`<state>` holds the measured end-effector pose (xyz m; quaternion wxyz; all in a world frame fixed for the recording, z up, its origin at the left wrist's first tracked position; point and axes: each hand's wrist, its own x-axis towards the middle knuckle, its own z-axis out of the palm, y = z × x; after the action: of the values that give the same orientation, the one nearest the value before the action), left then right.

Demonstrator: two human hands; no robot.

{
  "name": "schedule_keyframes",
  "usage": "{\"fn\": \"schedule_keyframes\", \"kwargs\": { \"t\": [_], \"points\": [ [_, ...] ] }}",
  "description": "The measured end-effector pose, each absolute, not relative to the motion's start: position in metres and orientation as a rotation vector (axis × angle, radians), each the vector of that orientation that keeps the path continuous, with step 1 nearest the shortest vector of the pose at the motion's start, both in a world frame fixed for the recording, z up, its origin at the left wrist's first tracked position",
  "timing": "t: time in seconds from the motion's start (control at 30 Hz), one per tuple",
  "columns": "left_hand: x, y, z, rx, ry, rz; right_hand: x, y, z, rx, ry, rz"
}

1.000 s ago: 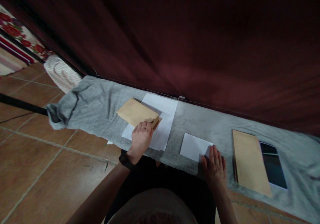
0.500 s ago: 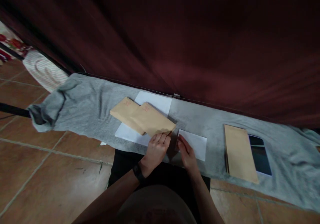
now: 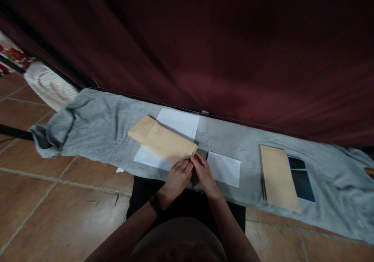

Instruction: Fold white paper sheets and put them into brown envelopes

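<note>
A tan paper envelope [image 3: 169,143] with red print at its far end slants toward me, its near end between my two hands. My left hand [image 3: 180,173] has its fingers curled closed on the envelope's near edge. At the corner, my right hand [image 3: 202,168] pinches the same end with fingertips and thumb. Under the held envelope lies another tan envelope [image 3: 140,128], mostly covered. White paper [image 3: 179,122] shows beneath both. Just right of my right hand, a smaller white sheet [image 3: 224,169] lies flat on the grey cloth.
A stack of tan envelopes [image 3: 279,178] lies at the right, beside a dark phone [image 3: 302,180]. Grey cloth [image 3: 99,125] covers the narrow surface. A dark red curtain [image 3: 204,59] hangs along its far side. Tiled floor [image 3: 67,211] shows at the left.
My right hand has moved left from the small white sheet to the envelope's near end. The held envelope has shifted left and covers more of the one under it.
</note>
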<state>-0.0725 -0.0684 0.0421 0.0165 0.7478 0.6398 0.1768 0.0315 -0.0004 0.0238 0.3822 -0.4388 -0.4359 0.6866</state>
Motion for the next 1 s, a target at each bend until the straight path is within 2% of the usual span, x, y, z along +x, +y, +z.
{"fn": "schedule_keyframes", "kwargs": {
  "t": [0.17, 0.4, 0.57, 0.83, 1.0],
  "points": [
    [-0.093, -0.074, 0.045, 2.219, 2.071, 0.675, 0.026, 0.001, 0.012, -1.175, -1.121, 1.773],
    [-0.137, -0.060, 0.065, 2.372, 2.014, 0.344, 0.033, -0.002, 0.011, -1.177, -1.164, 1.769],
    [-0.146, -0.047, 0.072, 2.406, 1.880, 0.254, 0.051, -0.004, 0.019, -1.229, -1.424, 1.578],
    [-0.137, -0.034, 0.082, 2.426, 1.742, 0.151, 0.072, -0.006, 0.025, -1.352, -1.484, 1.454],
    [-0.130, -0.037, 0.086, 2.483, 1.741, 0.236, 0.070, -0.010, 0.021, -1.260, -1.303, 1.699]
  ]
}}
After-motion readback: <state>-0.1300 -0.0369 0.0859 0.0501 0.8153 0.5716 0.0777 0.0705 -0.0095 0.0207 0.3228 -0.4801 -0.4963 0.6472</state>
